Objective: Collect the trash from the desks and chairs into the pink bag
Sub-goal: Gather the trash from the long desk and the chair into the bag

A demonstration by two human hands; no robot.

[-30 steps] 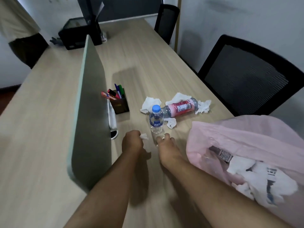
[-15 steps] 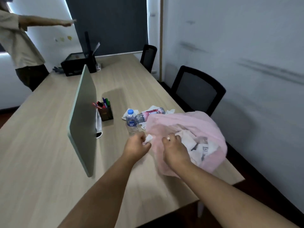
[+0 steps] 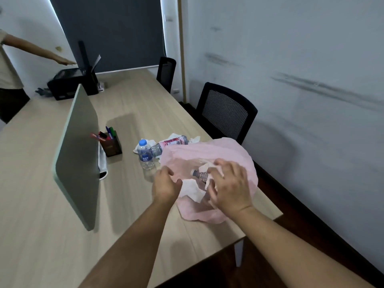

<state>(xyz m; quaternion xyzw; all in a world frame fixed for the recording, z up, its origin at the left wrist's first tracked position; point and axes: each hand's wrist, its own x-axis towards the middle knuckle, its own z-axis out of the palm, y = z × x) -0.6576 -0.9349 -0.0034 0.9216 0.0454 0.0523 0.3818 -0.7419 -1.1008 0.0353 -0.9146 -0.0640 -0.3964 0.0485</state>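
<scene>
Bag (image 3: pixel 239 154) lies open on the table (image 3: pixel 52 225), tissues (image 3: pixel 192 189) and a bottle (image 3: pixel 200 175) inside. Left grip (image 3: pixel 166 183) pinches its rim; right grip (image 3: pixel 229 187) hovers over it, fingers (image 3: pixel 219 162) spread, holding nothing.

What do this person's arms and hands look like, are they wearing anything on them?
The left forearm and right forearm are bare right to the picture's edge: no sleeves, watch or bracelet. The left hand and right hand wear no gloves. A pale spot on one right finger might be a ring; too blurred to tell.
</scene>
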